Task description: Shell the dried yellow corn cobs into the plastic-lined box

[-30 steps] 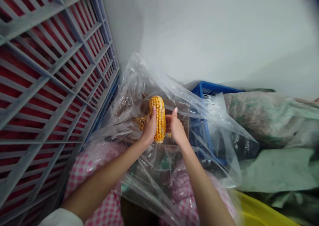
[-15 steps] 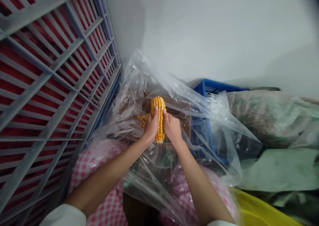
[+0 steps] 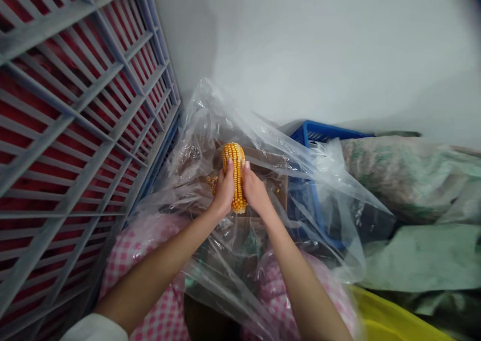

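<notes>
Between my two hands stands an ear of corn point(image 3: 238, 181), yellow and thick with kernels, its narrower end toward me. My left hand point(image 3: 224, 190) is closed on its left side, thumb lying along the kernels. My right hand point(image 3: 255, 190) grips the other side, thumb near the upper part. Under the hands a clear plastic sheet point(image 3: 210, 115) is spread over my lap and the things around it. Loose corn kernels point(image 3: 211, 182) lie in a small pile on it, left of my left hand. The fingers beneath the ear are hidden.
A tall grey slatted crate point(image 3: 71, 110) with red behind it rises on the left. At the right are a blue crate point(image 3: 307, 130), a stuffed woven sack point(image 3: 391, 176) and a yellow bag point(image 3: 391, 316). A pale wall point(image 3: 319, 45) stands in front.
Both hands and the ear of corn have shifted slightly left in the view. The ear appears slightly turned, and the right thumb sits a little higher on it.
</notes>
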`<state>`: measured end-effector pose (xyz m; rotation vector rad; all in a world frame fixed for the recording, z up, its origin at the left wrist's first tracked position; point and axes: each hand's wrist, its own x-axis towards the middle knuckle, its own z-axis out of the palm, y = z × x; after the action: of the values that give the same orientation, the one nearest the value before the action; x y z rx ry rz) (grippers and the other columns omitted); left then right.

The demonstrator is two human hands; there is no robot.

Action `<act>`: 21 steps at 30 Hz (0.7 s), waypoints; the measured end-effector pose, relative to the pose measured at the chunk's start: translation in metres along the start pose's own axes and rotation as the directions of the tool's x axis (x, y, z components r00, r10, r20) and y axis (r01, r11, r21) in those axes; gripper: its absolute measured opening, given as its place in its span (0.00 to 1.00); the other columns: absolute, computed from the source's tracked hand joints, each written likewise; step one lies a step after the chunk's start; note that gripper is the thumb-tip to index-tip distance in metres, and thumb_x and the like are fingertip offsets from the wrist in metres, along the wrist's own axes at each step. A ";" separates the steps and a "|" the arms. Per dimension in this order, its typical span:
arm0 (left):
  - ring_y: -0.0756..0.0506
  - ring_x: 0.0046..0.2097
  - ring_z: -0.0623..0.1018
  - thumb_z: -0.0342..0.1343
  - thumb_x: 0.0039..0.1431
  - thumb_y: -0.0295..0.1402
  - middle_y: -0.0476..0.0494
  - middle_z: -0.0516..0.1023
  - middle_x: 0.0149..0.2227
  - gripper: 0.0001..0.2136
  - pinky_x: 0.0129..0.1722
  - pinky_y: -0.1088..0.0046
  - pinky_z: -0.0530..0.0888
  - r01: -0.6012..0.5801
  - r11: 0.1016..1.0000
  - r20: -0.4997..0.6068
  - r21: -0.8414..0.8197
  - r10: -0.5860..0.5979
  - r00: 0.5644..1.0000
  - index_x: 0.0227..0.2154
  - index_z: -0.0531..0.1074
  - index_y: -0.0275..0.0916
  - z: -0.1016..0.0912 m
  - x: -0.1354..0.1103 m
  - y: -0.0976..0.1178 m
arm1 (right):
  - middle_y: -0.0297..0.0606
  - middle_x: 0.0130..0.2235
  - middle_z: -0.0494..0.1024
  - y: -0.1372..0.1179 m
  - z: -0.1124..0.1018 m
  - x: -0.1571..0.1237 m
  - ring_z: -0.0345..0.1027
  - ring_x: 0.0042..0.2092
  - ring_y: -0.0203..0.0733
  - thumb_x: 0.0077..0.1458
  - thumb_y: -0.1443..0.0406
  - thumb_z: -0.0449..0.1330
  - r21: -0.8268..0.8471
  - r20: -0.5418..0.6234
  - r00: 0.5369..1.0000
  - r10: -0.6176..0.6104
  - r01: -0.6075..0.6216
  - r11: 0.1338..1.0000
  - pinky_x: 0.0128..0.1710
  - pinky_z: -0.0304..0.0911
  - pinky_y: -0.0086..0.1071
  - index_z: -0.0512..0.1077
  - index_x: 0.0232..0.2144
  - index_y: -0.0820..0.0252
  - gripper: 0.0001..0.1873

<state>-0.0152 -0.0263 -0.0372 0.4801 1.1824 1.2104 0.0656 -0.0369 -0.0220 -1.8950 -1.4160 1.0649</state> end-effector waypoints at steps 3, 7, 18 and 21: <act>0.46 0.41 0.75 0.49 0.51 0.50 0.40 0.76 0.39 0.22 0.42 0.72 0.70 -0.030 0.998 -0.003 0.055 0.030 1.000 0.39 0.70 0.36 -0.001 0.003 -0.004 | 0.45 0.29 0.76 -0.005 0.005 -0.002 0.68 0.31 0.42 0.53 0.43 0.32 -0.167 -0.048 0.998 -0.043 0.035 0.985 0.30 0.55 0.29 0.69 0.25 0.60 0.36; 0.46 0.40 0.76 0.50 0.50 0.50 0.41 0.77 0.36 0.22 0.40 0.72 0.71 -0.001 1.000 0.026 0.024 0.001 1.000 0.38 0.70 0.36 -0.002 0.003 -0.004 | 0.45 0.27 0.76 -0.005 0.003 -0.002 0.68 0.29 0.42 0.57 0.48 0.30 -0.326 -0.047 0.993 -0.106 0.085 0.942 0.28 0.53 0.29 0.69 0.22 0.60 0.35; 0.46 0.38 0.76 0.49 0.50 0.52 0.41 0.77 0.35 0.23 0.38 0.71 0.72 0.062 0.998 0.079 0.000 -0.062 0.995 0.37 0.70 0.36 0.002 -0.004 0.004 | 0.44 0.25 0.75 0.003 -0.015 0.001 0.70 0.29 0.43 0.53 0.46 0.21 -0.132 0.085 0.996 -0.041 0.052 0.990 0.30 0.58 0.31 0.70 0.23 0.60 0.43; 0.45 0.40 0.76 0.49 0.50 0.51 0.41 0.77 0.36 0.23 0.40 0.71 0.71 -0.007 0.999 0.048 0.035 0.005 0.999 0.38 0.70 0.36 0.003 -0.006 0.004 | 0.45 0.30 0.77 0.000 -0.011 -0.001 0.71 0.33 0.44 0.52 0.44 0.23 -0.045 0.053 0.999 0.011 -0.009 0.999 0.33 0.60 0.32 0.71 0.28 0.59 0.43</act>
<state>-0.0135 -0.0292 -0.0301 0.5361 1.1641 1.1787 0.0748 -0.0379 -0.0156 -1.9200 -1.4732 1.1043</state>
